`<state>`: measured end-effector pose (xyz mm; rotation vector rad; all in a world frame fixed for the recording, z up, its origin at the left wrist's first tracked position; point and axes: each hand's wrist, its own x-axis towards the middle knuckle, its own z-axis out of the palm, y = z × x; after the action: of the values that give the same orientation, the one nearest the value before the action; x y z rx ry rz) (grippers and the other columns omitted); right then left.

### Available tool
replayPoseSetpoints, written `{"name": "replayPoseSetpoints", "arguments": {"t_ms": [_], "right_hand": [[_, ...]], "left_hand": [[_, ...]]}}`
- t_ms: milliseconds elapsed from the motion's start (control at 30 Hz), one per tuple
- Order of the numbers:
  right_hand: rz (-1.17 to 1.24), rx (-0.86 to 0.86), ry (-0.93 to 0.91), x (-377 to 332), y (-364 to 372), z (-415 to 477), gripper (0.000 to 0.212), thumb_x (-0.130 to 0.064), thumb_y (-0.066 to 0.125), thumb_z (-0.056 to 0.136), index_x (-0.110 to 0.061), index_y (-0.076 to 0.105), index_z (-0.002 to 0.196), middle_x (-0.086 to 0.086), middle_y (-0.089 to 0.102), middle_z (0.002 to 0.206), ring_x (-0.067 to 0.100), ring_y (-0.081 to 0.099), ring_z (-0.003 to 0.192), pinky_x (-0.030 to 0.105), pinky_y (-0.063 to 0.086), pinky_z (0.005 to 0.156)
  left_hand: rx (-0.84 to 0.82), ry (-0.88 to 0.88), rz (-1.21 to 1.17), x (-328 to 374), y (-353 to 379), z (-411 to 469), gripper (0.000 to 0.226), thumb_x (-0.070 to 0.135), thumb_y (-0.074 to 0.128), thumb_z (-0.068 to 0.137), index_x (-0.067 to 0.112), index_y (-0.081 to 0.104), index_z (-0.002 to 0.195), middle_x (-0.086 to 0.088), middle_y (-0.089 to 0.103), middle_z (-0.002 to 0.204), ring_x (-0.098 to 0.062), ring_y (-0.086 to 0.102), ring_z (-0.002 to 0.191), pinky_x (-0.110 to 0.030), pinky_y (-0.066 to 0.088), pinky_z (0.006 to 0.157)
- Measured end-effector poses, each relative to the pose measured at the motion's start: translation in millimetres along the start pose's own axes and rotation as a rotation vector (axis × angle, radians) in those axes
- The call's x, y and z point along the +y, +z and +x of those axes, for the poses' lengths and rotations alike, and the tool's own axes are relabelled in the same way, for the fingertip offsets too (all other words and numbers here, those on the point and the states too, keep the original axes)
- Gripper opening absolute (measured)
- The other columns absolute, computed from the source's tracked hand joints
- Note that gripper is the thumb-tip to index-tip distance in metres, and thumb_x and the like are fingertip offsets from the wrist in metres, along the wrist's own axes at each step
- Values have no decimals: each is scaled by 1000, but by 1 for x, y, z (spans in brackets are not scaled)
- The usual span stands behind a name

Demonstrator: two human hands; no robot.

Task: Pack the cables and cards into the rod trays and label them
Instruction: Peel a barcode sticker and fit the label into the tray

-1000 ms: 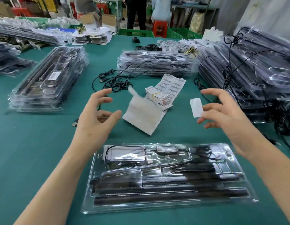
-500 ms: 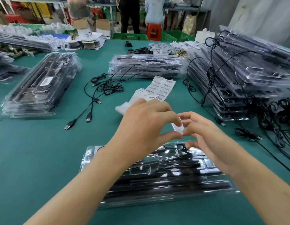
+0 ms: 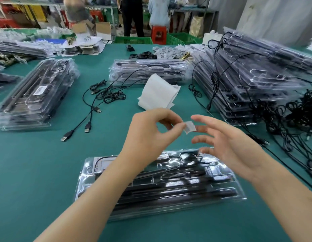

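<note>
Above the packed rod tray [image 3: 186,193] on the counter [image 3: 38,163], the left hand [image 3: 148,135] has a small white label [image 3: 189,127] pinched in its grip. The right hand [image 3: 226,145] keeps a loose grip on nothing, fingers [image 3: 207,121] spread, one perhaps touching the label's blurred edge.

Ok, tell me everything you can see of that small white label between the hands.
The small white paper label is a squarish slip, blurred, so any print cannot be read. The left hand pinches its left edge between thumb and forefinger, holding it in the air near the far edge of the clear plastic rod tray. The right hand, fingers spread, is at its right edge; whether it touches is unclear.
</note>
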<state>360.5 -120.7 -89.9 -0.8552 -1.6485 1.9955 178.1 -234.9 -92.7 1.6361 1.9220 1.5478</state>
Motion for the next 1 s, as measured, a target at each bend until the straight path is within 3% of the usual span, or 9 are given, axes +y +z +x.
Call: {"name": "replayPoseSetpoints", "arguments": {"t_ms": [167,333,500,600,733,833,933,1000], "right_hand": [[-225,121,-46,4,-1,0,25,-40,68,84,-21,79,96,4,76,97,13,68,79,30,50,69],[-244,215,-102,10,0,1,22,-25,64,98,-21,78,82,4,74,84,12,65,69,22,47,56],[-323,216,-162,13,-4,1,17,-27,66,96,-21,78,85,3,75,83,10,63,65,18,46,53],[-380,226,-204,16,-7,3,13,-22,70,94,-23,77,83,3,75,78,9,62,61,14,44,53],[-419,237,-200,16,-15,6,13,-21,71,92,-24,77,81,0,69,68,6,58,57,12,42,51],[-527,218,-134,18,-28,4,12,-26,71,92,-26,76,81,-3,67,65,6,55,56,18,40,55],[-732,148,-38,24,-34,3,12,-30,71,89,-31,74,78,-5,69,68,4,56,57,27,44,64],[-824,153,-28,26,-35,4,13,-37,71,88,-34,73,76,-10,69,68,-1,55,57,27,44,66]], "left_hand": [[-135,-448,-491,-4,4,1,13,28,74,92,17,79,95,1,79,89,-6,70,75,-20,51,65],[-88,-591,-550,-7,16,-5,14,28,74,92,15,77,97,2,80,91,-5,72,78,-27,51,74],[-95,-656,-560,-11,22,-8,18,30,73,93,14,75,100,4,80,92,-4,74,80,-19,51,69],[-117,-650,-542,-12,23,-10,17,31,73,93,16,74,99,5,80,92,-6,75,81,-17,51,65],[-96,-558,-321,-15,20,-11,12,32,72,93,20,75,89,8,79,84,-8,76,76,-28,52,68],[-14,-456,-131,-21,14,-13,7,26,71,93,24,74,86,12,76,77,-3,73,72,-18,54,63],[-132,-254,103,-19,16,-23,11,22,69,94,30,78,95,20,74,85,4,67,84,-10,48,74],[-240,-92,255,-14,21,-32,15,23,65,97,30,78,102,20,71,98,2,64,93,-16,46,82]]}}
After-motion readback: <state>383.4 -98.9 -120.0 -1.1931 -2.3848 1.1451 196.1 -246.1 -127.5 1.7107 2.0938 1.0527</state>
